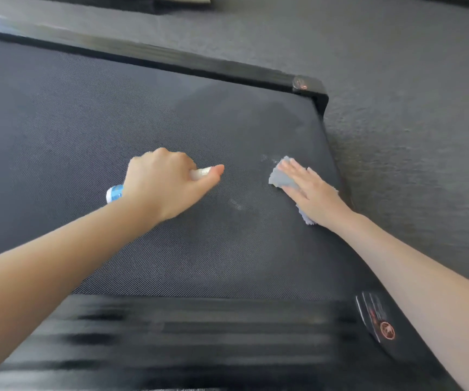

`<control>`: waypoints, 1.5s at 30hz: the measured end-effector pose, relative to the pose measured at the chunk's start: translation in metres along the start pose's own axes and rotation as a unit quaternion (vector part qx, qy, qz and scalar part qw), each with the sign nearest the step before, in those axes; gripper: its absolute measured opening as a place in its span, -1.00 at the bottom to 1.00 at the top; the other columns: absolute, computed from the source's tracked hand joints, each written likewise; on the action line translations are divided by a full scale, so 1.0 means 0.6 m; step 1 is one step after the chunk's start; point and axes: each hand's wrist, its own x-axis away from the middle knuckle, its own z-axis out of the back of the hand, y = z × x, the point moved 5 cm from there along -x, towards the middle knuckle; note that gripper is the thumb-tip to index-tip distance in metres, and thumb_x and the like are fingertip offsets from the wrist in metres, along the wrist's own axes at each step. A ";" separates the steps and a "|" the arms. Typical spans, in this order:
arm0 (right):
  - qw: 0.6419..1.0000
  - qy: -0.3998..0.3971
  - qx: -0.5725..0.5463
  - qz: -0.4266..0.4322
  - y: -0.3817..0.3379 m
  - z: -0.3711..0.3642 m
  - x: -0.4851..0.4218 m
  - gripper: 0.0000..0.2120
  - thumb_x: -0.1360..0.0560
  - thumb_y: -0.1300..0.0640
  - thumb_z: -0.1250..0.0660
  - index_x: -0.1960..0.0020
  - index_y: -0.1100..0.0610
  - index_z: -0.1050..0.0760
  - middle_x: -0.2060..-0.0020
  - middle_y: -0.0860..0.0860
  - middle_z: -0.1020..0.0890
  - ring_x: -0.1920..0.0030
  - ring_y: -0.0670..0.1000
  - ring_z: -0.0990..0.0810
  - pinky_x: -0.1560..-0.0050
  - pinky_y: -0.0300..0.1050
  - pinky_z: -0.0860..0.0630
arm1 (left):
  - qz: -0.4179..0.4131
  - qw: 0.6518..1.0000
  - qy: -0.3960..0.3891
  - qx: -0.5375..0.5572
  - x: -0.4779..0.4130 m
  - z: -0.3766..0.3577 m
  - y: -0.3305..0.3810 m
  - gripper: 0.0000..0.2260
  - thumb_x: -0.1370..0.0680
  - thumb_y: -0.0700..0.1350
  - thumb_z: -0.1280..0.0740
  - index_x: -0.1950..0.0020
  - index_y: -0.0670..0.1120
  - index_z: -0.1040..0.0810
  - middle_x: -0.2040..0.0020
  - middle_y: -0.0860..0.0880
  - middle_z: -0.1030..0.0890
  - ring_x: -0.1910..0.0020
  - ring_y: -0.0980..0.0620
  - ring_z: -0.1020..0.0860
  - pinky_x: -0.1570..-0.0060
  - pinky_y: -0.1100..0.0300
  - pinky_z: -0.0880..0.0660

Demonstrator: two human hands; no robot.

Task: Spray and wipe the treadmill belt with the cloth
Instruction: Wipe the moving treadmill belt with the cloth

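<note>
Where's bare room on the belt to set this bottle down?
Bare belt lies left of the left hand gripping the bottle, up to the far rail, and along the near cover. Crowded by the right hand pressing the cloth.

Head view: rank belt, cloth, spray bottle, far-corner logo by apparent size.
1. treadmill belt
2-3. cloth under right hand, spray bottle in left hand: mostly hidden, can't rank
4. far-corner logo, smallest, though farthest

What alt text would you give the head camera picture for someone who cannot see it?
A person's right hand presses a grey cloth flat on a dark treadmill belt, while the left hand grips a small spray bottle.
</note>
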 end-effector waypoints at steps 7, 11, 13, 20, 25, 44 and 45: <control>0.998 -0.001 -0.017 0.053 0.018 -0.008 -0.003 -0.55 -0.64 0.11 -0.07 -0.51 0.03 -0.10 -0.49 -0.15 -0.06 -0.40 -0.32 0.11 -0.41 -0.31 0.21 | -0.001 0.998 0.070 -0.003 -0.014 -0.001 0.037 -0.41 -0.41 0.38 0.08 0.51 -0.09 -0.23 0.51 -0.06 -0.34 0.34 -0.19 -0.43 0.24 0.11 -0.28; 0.997 -0.009 -0.014 0.078 0.019 -0.006 0.002 -0.55 -0.63 0.11 -0.07 -0.50 0.00 -0.10 -0.38 -0.29 0.00 -0.36 -0.35 0.12 -0.34 -0.45 0.27 | 0.015 0.998 0.062 0.013 -0.005 -0.010 0.028 -0.43 -0.37 0.37 0.12 0.50 -0.11 -0.20 0.52 -0.08 -0.35 0.37 -0.20 -0.44 0.25 0.10 -0.37; 0.995 -0.013 -0.006 0.101 0.018 -0.004 0.006 -0.54 -0.63 0.11 -0.08 -0.50 -0.01 -0.09 -0.41 -0.27 -0.01 -0.37 -0.36 0.13 -0.38 -0.46 0.28 | 0.039 0.998 0.038 0.009 -0.008 -0.008 0.024 -0.38 -0.40 0.40 0.07 0.49 -0.13 -0.27 0.46 -0.11 -0.45 0.32 -0.20 -0.49 0.19 0.07 -0.44; 0.985 -0.035 0.012 0.168 0.030 -0.007 0.041 -0.50 -0.61 0.10 -0.13 -0.49 -0.03 -0.04 -0.45 -0.26 -0.01 -0.39 -0.45 0.21 -0.40 -0.45 0.27 | 0.042 0.996 0.073 -0.003 -0.016 -0.010 0.044 -0.40 -0.37 0.39 0.11 0.52 -0.12 -0.22 0.51 -0.08 -0.38 0.35 -0.20 -0.47 0.23 0.07 -0.43; 0.984 -0.028 0.019 0.175 0.039 -0.012 0.046 -0.52 -0.61 0.07 -0.11 -0.50 -0.02 -0.08 -0.49 -0.18 -0.05 -0.47 -0.29 0.12 -0.43 -0.39 0.25 | 0.037 0.994 0.099 0.028 -0.033 -0.029 0.067 -0.46 -0.40 0.34 0.10 0.51 -0.10 -0.14 0.53 -0.05 -0.27 0.39 -0.18 -0.35 0.30 0.12 -0.29; 0.982 0.006 0.006 0.189 0.046 -0.015 0.044 -0.50 -0.57 -0.09 0.03 -0.50 -0.05 -0.09 -0.49 -0.20 -0.09 -0.48 -0.28 0.09 -0.47 -0.27 0.20 | -0.003 0.997 0.080 -0.012 -0.201 -0.099 0.169 -0.46 -0.55 0.26 -0.12 0.47 -0.09 -0.31 0.46 -0.03 -0.37 0.28 -0.17 -0.46 0.24 0.13 -0.26; 0.982 0.009 0.011 0.190 0.046 -0.015 0.044 -0.50 -0.58 -0.09 0.03 -0.50 -0.05 -0.09 -0.49 -0.20 -0.10 -0.48 -0.27 0.09 -0.47 -0.26 0.19 | -0.002 0.997 0.080 -0.010 -0.204 -0.102 0.166 -0.46 -0.55 0.26 -0.13 0.48 -0.09 -0.28 0.47 -0.03 -0.36 0.28 -0.17 -0.46 0.23 0.13 -0.26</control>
